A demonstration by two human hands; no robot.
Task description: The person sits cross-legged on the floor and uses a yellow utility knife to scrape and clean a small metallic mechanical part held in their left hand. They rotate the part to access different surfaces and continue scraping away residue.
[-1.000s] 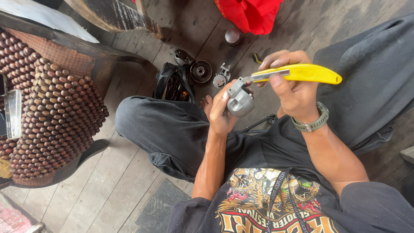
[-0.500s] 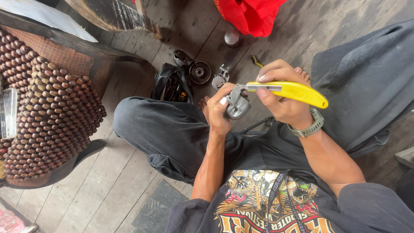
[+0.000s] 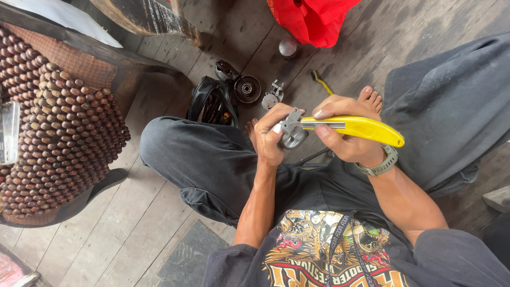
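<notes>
A: Where was the work at this moment?

B: Person sat cross-legged on the plank floor (image 3: 133, 212). Left hand (image 3: 271, 139) was closed around a small grey metal part (image 3: 294, 134), held above the lap. Right hand (image 3: 345, 139) was wrapped tight on a yellow utility knife (image 3: 361, 127), blade extended, tip laid against the part's bracket.

A: Done, or mid-job?

B: Mid-job, by my reading. Blade and part were touching, so the scraping or cutting looked under way. How much of the surface was finished I couldn't tell; the fingers hid most of it.

A: Anything waiting?

B: 2 loose pieces lay on the floor beyond the knees: a round dark pulley-like disc (image 3: 247, 88) and a small silver bracket (image 3: 273, 97), beside an open black tool pouch (image 3: 211, 102). Both untouched, likely left for later. A red bag (image 3: 311, 18) sat further off, a beaded seat cover (image 3: 53, 133) to the person's left.
</notes>
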